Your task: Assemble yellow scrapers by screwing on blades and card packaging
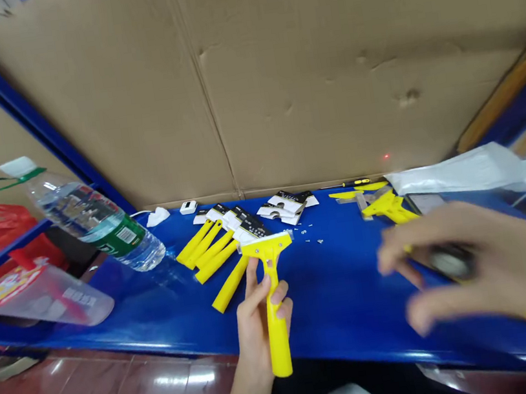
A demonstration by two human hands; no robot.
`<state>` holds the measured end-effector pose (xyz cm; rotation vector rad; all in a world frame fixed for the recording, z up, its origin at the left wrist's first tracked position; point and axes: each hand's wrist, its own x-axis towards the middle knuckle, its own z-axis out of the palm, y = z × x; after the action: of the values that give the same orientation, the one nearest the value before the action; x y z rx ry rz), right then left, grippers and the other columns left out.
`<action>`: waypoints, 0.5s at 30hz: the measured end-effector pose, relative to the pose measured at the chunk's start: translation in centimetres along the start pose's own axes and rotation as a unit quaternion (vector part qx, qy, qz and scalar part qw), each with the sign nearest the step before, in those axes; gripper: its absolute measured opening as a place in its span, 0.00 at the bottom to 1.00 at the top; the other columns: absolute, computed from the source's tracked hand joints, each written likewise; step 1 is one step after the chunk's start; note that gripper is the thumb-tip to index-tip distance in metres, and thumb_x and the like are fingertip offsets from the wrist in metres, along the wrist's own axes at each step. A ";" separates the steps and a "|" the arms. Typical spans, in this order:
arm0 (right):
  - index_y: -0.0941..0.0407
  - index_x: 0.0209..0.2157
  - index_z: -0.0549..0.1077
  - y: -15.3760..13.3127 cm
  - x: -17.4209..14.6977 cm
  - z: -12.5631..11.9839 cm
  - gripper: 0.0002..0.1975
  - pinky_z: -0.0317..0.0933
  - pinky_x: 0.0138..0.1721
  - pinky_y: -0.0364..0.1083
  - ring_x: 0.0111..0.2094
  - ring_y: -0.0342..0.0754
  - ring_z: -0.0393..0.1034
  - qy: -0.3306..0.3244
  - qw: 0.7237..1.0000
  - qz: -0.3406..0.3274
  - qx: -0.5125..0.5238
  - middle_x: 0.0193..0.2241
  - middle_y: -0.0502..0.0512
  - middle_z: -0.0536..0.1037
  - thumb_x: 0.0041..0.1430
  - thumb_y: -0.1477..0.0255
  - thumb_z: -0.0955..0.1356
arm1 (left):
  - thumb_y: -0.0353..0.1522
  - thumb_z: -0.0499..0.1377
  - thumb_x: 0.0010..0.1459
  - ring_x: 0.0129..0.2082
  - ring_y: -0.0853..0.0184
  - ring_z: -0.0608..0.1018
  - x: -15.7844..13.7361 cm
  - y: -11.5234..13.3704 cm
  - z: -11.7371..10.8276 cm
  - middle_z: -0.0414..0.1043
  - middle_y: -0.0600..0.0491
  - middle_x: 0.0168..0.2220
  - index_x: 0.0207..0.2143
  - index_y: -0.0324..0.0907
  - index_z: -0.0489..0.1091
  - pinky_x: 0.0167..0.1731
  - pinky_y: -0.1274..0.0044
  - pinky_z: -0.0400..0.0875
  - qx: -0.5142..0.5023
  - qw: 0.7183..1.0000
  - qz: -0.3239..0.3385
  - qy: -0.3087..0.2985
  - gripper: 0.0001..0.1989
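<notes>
My left hand, closed, grips a yellow scraper upright by its handle. The scraper's wide head is at the top, with two small screws and a pale strip along its edge. My right hand is blurred by motion at the right of the blue table, its thumb and fingers apart. A dark round thing with a grey middle shows between them, too smeared to name. Left of the held scraper lie several more yellow scrapers with black-and-white cards at their heads.
Small screws and folded cards lie mid-table. Behind my right hand are yellow scraper parts, a screwdriver and a clear plastic bag. A water bottle and plastic cup stand tilted at left. Cardboard walls the back.
</notes>
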<state>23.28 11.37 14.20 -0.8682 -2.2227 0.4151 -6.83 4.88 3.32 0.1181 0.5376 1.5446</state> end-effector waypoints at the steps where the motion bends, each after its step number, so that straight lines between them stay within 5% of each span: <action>1: 0.48 0.37 0.83 1.4 2.4 0.3 0.17 0.69 0.24 0.46 0.26 0.47 0.75 -0.058 0.998 0.012 -0.004 0.32 0.53 0.83 0.62 0.49 0.79 | 0.23 0.70 0.61 0.25 0.78 0.69 0.0 0.0 0.0 0.76 0.52 0.53 0.55 0.58 0.79 0.19 0.85 0.67 0.002 1.000 -0.001 0.001 0.25; 3: 0.49 0.39 0.82 4.5 6.4 1.1 0.16 0.64 0.22 0.47 0.22 0.47 0.71 -0.119 0.992 0.038 -0.015 0.27 0.51 0.81 0.62 0.52 0.78 | 0.24 0.69 0.62 0.25 0.78 0.69 0.0 0.0 0.2 0.76 0.52 0.54 0.54 0.58 0.80 0.19 0.86 0.67 0.010 1.000 -0.001 0.005 0.23; 7: 0.52 0.49 0.75 8.2 10.5 2.5 0.14 0.70 0.32 0.50 0.29 0.52 0.74 -0.043 0.999 0.023 0.004 0.33 0.54 0.81 0.67 0.60 0.73 | 0.23 0.66 0.65 0.26 0.78 0.70 0.1 -0.1 1.0 0.76 0.50 0.59 0.55 0.58 0.80 0.20 0.86 0.68 0.016 1.000 -0.004 0.023 0.22; 12: 0.50 0.47 0.69 5.4 10.4 3.3 0.11 0.73 0.39 0.53 0.35 0.53 0.78 0.011 0.996 -0.008 0.093 0.40 0.56 0.83 0.73 0.60 0.71 | 0.22 0.62 0.67 0.25 0.78 0.71 0.3 -0.4 2.2 0.77 0.48 0.57 0.59 0.56 0.77 0.20 0.87 0.69 0.018 0.998 0.001 0.059 0.25; 15: 0.48 0.49 0.65 3.3 9.1 3.8 0.16 0.76 0.45 0.54 0.44 0.54 0.82 0.073 0.970 -0.039 0.229 0.45 0.55 0.84 0.73 0.57 0.73 | 0.20 0.59 0.69 0.23 0.79 0.70 0.1 -0.6 2.8 0.77 0.47 0.56 0.63 0.54 0.73 0.18 0.87 0.67 0.012 0.997 0.001 0.075 0.26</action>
<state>17.34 19.89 14.33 -0.5433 -1.9069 0.7635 -5.17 5.70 5.55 0.0211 0.6738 1.5578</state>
